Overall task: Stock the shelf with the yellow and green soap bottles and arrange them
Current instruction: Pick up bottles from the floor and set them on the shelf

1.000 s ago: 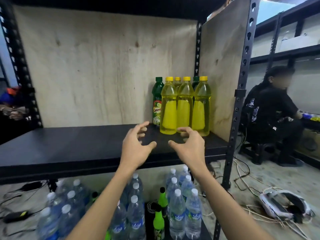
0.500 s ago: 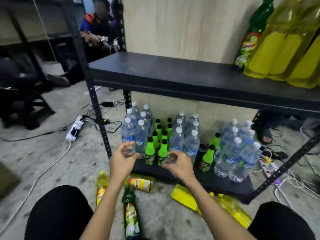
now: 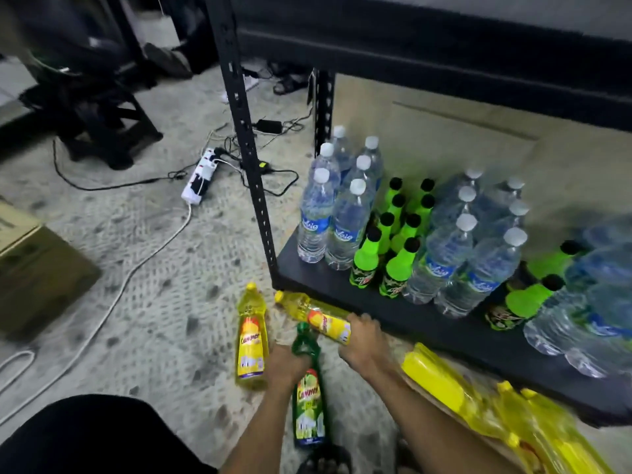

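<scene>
Floor (image 3: 154,268) beside the rack post (image 3: 249,159): our left hand (image 3: 289,366) grips the green bottle (image 3: 307,405), our right hand (image 3: 364,343) the yellow bottle (image 3: 318,316); we judge both unshelved.

Rack upright (image 3: 249,186) looks like matt black painted metal with punched holes, and the bottom shelf board (image 3: 410,319) has the same dull black finish. Back panel (image 3: 444,142) is pale bare wood, plywood I reckon. Floor (image 3: 154,268) is rough speckled concrete. Water bottles (image 3: 314,220) are clear, shiny ribbed plastic. Soda bottles (image 3: 367,258) have a glossy bright green skin. The yellow soap bottle (image 3: 325,323) at bottom centre is see-through glossy plastic with a slick printed label, and so is the green soap bottle (image 3: 307,405), only darker. Box (image 3: 37,268) at the left edge is plain matt cardboard. Power strip (image 3: 200,179) is smooth white plastic.
</scene>
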Tool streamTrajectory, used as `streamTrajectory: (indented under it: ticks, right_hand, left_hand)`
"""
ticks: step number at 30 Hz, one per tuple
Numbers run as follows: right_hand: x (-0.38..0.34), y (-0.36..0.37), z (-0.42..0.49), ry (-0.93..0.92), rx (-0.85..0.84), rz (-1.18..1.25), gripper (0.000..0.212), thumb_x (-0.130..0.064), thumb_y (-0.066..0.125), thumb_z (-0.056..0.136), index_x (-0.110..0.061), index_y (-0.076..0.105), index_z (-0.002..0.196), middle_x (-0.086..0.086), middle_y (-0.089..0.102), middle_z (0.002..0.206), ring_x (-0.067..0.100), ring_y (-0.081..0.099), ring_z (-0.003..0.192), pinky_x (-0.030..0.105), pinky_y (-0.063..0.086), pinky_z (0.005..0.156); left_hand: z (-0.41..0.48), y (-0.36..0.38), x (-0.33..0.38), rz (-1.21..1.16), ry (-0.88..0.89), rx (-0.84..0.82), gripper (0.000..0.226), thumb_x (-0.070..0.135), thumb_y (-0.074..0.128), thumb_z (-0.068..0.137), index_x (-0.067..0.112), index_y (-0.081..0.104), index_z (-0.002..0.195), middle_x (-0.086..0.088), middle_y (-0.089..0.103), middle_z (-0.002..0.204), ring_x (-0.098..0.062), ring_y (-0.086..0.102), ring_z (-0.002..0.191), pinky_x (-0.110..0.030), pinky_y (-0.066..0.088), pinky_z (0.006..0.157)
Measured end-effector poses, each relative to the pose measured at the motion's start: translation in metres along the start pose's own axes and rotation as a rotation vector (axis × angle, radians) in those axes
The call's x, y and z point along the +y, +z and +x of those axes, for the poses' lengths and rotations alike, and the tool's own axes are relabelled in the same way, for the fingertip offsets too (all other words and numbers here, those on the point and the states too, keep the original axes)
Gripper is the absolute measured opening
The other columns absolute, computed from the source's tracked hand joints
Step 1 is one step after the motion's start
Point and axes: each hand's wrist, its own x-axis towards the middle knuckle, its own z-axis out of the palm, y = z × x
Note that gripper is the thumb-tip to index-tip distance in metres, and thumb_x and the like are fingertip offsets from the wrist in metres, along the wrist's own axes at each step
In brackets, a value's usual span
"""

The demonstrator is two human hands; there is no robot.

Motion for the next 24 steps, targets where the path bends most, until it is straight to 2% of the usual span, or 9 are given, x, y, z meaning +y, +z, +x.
streamTrajectory:
  ticks: [2,5,9,13,17,19,22,24]
  right_hand:
    - [0.003,0.020,0.022,-0.015,-0.001,-0.087,0.058,-0.031,0.073,0.079,-0.020,0.047,0.130,0.005,0.048,0.129,0.029,0.047,0.122,0.041,0.048,0.094]
    - [0.004,0.045,0.050,-0.038,-0.018,-0.139,0.057,-0.023,0.069,0.082,-0.023,0.044,0.133,0.005,0.048,0.131,0.028,0.045,0.124,0.041,0.047,0.095]
    - [0.001,0.070,0.079,-0.099,-0.030,-0.219,0.055,-0.011,0.065,0.083,-0.023,0.043,0.131,0.007,0.050,0.132,0.028,0.046,0.124,0.040,0.043,0.097]
    - [0.002,0.086,0.093,-0.094,-0.037,-0.262,0.060,-0.008,0.066,0.081,-0.021,0.041,0.133,0.008,0.049,0.134,0.029,0.046,0.124,0.039,0.039,0.098]
    - [0.004,0.095,0.099,-0.105,0.033,-0.313,0.061,-0.011,0.071,0.076,-0.016,0.047,0.132,0.011,0.051,0.127,0.030,0.048,0.117,0.039,0.040,0.094]
    - [0.004,0.098,0.100,-0.127,0.057,-0.359,0.055,-0.009,0.070,0.078,-0.013,0.050,0.130,0.012,0.051,0.123,0.031,0.049,0.112,0.039,0.041,0.092]
    - [0.001,0.105,0.098,-0.160,0.098,-0.404,0.045,0.000,0.050,0.083,-0.009,0.053,0.127,0.014,0.054,0.116,0.030,0.054,0.104,0.039,0.046,0.085]
    - [0.000,0.113,0.096,-0.166,0.113,-0.432,0.046,-0.003,0.039,0.085,-0.009,0.054,0.128,0.016,0.057,0.118,0.031,0.057,0.105,0.039,0.049,0.084]
  left_hand:
    - [0.019,0.017,-0.011,0.113,-0.029,-0.052,0.041,0.026,0.076,0.079,0.000,0.070,0.110,-0.016,0.072,0.110,-0.031,0.069,0.102,-0.038,0.057,0.086]
    - [0.041,0.040,-0.025,0.198,-0.092,-0.095,0.045,0.026,0.074,0.079,0.002,0.067,0.115,-0.013,0.071,0.110,-0.026,0.069,0.101,-0.036,0.058,0.086]
    - [0.063,0.063,-0.035,0.285,-0.167,-0.107,0.076,0.038,0.081,0.070,0.005,0.052,0.131,-0.009,0.061,0.127,-0.022,0.061,0.117,-0.027,0.053,0.092]
    - [0.076,0.078,-0.041,0.276,-0.196,-0.141,0.095,0.039,0.088,0.060,0.002,0.044,0.135,-0.010,0.057,0.128,-0.025,0.059,0.118,-0.031,0.053,0.094]
    - [0.077,0.084,-0.049,0.343,-0.119,-0.063,0.085,0.038,0.083,0.067,0.003,0.040,0.132,-0.012,0.052,0.129,-0.029,0.056,0.119,-0.036,0.050,0.097]
    - [0.077,0.082,-0.053,0.340,-0.089,-0.039,0.078,0.038,0.081,0.069,0.005,0.043,0.129,-0.011,0.054,0.126,-0.028,0.058,0.115,-0.034,0.049,0.093]
    - [0.077,0.077,-0.057,0.322,-0.069,-0.008,0.073,0.035,0.080,0.070,0.005,0.045,0.127,-0.010,0.059,0.121,-0.026,0.061,0.110,-0.033,0.051,0.088]
    - [0.079,0.074,-0.060,0.314,-0.074,0.024,0.075,0.033,0.079,0.070,0.003,0.043,0.129,-0.011,0.059,0.123,-0.027,0.060,0.112,-0.033,0.051,0.090]
